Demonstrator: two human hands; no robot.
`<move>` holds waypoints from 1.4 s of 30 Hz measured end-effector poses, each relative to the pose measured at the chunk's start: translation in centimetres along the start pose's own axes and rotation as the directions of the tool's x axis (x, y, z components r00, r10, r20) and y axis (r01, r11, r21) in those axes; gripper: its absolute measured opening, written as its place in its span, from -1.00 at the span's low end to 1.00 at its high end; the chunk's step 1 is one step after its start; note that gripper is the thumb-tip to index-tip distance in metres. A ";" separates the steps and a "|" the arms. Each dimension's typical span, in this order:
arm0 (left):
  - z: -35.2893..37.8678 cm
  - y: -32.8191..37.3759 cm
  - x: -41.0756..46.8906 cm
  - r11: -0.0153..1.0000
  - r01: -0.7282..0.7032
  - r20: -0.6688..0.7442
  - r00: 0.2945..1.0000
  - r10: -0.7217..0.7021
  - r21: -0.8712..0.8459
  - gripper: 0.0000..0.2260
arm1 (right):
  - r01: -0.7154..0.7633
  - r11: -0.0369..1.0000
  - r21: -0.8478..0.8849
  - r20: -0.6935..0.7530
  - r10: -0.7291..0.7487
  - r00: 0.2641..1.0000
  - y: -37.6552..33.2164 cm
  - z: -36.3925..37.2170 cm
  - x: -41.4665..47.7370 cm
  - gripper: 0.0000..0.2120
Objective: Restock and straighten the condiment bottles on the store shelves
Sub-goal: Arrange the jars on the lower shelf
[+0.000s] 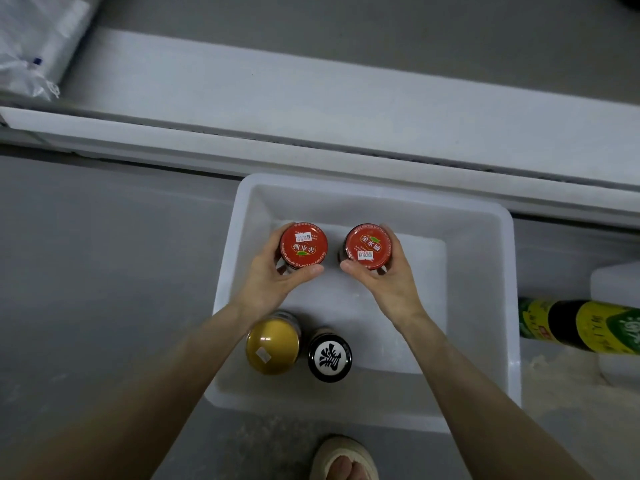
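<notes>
Left grip (277,271) clamped on left red-lidded glass jar (304,246), right grip (384,275) on its twin (367,246), both over the white plastic bin (485,306). Likely heavy, breakable, slick glass; hold around the body below the lid, not the lid itself.

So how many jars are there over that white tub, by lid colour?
Red lids: 2, one in the left hand at, one in the right hand at
Gold lid: 1
Black lid: 1
Total: 4 jars
</notes>
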State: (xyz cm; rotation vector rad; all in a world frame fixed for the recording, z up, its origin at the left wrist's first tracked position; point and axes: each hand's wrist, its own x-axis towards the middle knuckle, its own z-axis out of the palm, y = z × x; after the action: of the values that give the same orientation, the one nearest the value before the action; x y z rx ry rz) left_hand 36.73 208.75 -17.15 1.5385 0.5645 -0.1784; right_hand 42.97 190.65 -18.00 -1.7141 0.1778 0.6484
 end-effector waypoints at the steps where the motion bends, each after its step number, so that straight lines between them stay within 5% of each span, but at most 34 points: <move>1: 0.0 -0.1 0.1 1.000 0.000 -0.002 1.000 0.000 -0.005 -0.39 | 0.004 1.000 0.004 0.005 -0.004 1.000 0.2 -0.1 0.1 -0.13; 5: -0.2 -0.1 0.2 1.000 -0.024 0.008 1.000 0.024 0.007 -0.42 | 0.028 0.999 -0.025 0.014 -0.028 1.000 0.5 -0.1 0.2 -0.09; 13: -0.7 1.8 1.2 0.994 -0.055 -0.056 0.997 0.061 0.098 -0.50 | 0.056 0.998 -0.017 -0.107 -0.058 0.993 -2.0 0.0 0.5 -0.38; 19: -1.4 9.9 -4.1 0.992 -0.078 -0.041 0.996 0.083 0.098 -0.54 | 0.088 0.996 0.024 -0.137 -0.084 0.987 -9.1 -1.9 -5.3 -0.45; 30: -2.1 40.1 -19.4 0.973 -0.226 -0.002 0.974 0.226 0.054 -0.56 | 0.222 0.974 0.035 -0.171 -0.213 0.962 -37.8 -6.4 -23.5 -0.71; 33: -2.2 50.3 -23.7 0.953 -0.301 -0.009 0.954 0.301 0.022 -0.73 | 0.305 0.951 0.044 -0.191 -0.291 0.937 -47.9 -8.0 -28.7 -0.79; 42: -1.5 77.6 -35.2 0.818 -0.574 -0.005 0.819 0.574 -0.048 -0.82 | 0.548 0.836 -0.035 -0.263 -0.537 0.802 -74.0 -13.1 -43.2 -0.82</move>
State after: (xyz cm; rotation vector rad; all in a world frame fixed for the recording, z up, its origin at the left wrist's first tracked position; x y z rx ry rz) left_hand 41.13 205.65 67.92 1.5939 0.0716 0.2943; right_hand 44.85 187.47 68.62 -1.6953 -0.1196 -0.0153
